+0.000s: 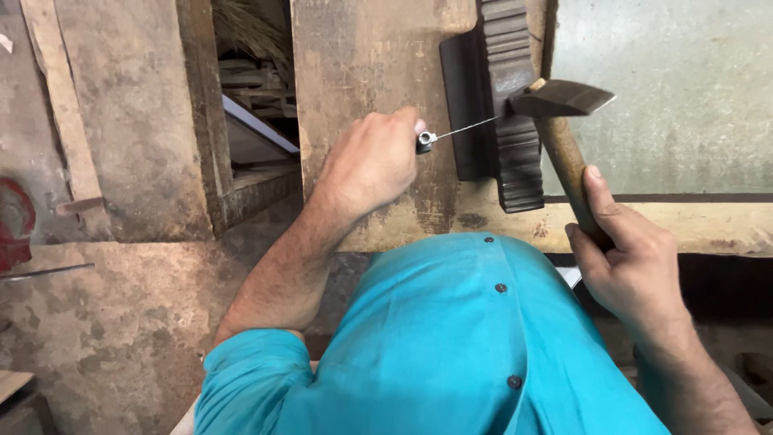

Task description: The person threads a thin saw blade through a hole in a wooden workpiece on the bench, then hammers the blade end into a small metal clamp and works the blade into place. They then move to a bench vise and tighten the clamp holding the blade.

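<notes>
My left hand (372, 161) grips a thin metal rod with a small silver fitting (425, 141); the rod's tip (475, 126) reaches the side of a dark ribbed wooden moulding (515, 153). A flat dark strip (467, 105) lies against that moulding on the workbench (362, 48). My right hand (624, 258) holds the wooden handle of a hammer (568, 165). Its dark iron head (564, 98) hovers over the moulding's right edge, close to the rod's tip.
A gap in the bench at the upper left shows stacked wood scraps (258, 89). A long wooden batten (60, 105) lies at the far left near a red object (12, 221). A pale green panel (684, 97) sits behind the bench at right. My teal shirt (451, 346) fills the foreground.
</notes>
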